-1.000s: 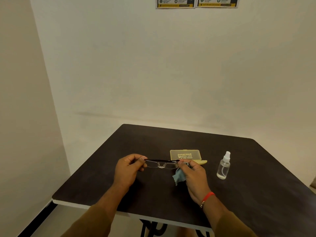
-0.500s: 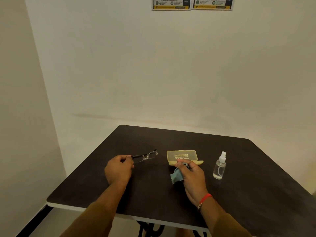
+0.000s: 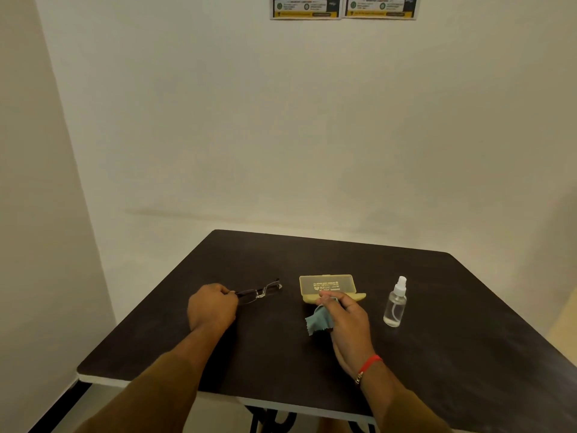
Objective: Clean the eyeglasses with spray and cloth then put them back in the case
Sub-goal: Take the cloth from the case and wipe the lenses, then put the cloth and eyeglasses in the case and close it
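Observation:
The dark-framed eyeglasses [image 3: 259, 291] lie low over the dark table [image 3: 437, 339], left of centre, with my left hand [image 3: 212, 306] shut on their near end. My right hand [image 3: 346, 320] pinches a small blue-grey cloth [image 3: 318, 320] that hangs from its fingers, just in front of the open yellow case [image 3: 327, 285]. The case lid stands up behind its tray. A small clear spray bottle [image 3: 395, 303] with a white nozzle stands upright right of the case, apart from both hands.
White walls close in behind and on the left of the table. Two posters [image 3: 343, 7] hang high on the back wall. The table's near edge [image 3: 103, 378] has a pale rim, with a black frame underneath.
My left hand has carried the eyeglasses away to the left, apart from the cloth. My right hand, still holding the cloth, stays in front of the case.

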